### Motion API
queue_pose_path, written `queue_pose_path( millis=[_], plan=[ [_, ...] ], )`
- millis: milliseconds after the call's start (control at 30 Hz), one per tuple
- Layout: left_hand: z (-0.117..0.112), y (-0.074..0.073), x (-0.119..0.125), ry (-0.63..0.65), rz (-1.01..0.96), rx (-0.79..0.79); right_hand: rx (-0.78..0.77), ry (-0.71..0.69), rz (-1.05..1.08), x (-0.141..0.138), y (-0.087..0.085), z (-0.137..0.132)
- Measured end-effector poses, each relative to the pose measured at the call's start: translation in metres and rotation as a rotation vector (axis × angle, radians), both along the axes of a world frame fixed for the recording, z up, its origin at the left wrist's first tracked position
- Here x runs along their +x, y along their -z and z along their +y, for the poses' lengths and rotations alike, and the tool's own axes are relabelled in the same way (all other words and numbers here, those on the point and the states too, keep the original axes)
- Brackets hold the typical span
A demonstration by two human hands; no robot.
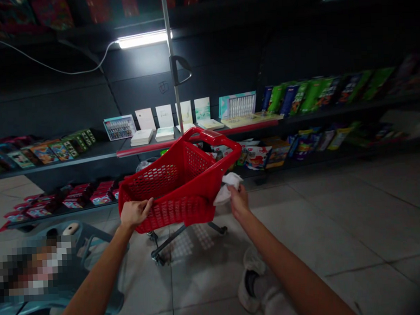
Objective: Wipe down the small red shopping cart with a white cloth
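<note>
A red plastic shopping cart (170, 215) on dark wheeled legs stands in front of me, its handle toward the upper right. My left hand (136, 212) grips the cart's near rim at the left end, thumb along the edge. In my right hand (239, 200) a white cloth (225, 189) is pinched between thumb and fingers. It hangs beside the cart's right end, below the handle; whether it touches the plastic I cannot tell. The cart's basket shows bare red mesh walls, with part of its floor hidden by the near side.
Behind the cart, a shelf (195, 138) with a red edge holds white books (141, 137) and pen sets. A metal pole (177, 101) rises before it. Packaged goods line the lower shelves. A blue-grey wheeled seat (107, 273) stands at lower left, partly pixelated. Tiled floor (320, 217) extends right.
</note>
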State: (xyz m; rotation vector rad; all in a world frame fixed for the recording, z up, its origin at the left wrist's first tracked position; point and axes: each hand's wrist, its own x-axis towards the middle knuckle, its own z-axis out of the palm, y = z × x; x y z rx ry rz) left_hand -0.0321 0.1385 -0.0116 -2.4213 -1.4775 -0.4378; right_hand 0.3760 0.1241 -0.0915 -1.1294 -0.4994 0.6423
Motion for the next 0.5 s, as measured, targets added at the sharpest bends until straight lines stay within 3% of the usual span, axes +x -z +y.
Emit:
queue_pose_path(
  millis=[133, 267, 367, 500],
  plan=[
    [-0.003, 0.0, 0.0, -0.046, -0.074, 0.073, 0.12, -0.03, 0.021, 0.012, -0.044, -0.006],
    [-0.01, -0.006, 0.033, -0.083, -0.196, 0.192, 0.219, -0.154, 0.148, -0.008, -0.063, -0.017],
    [-0.01, -0.016, 0.082, -0.032, -0.249, 0.159, 0.131, -0.16, 0.068, -0.022, -0.052, -0.02],
    [0.001, -0.033, 0.152, 0.125, -0.244, -0.045, -0.041, -0.157, -0.17, -0.034, -0.014, -0.013]
  ],
)
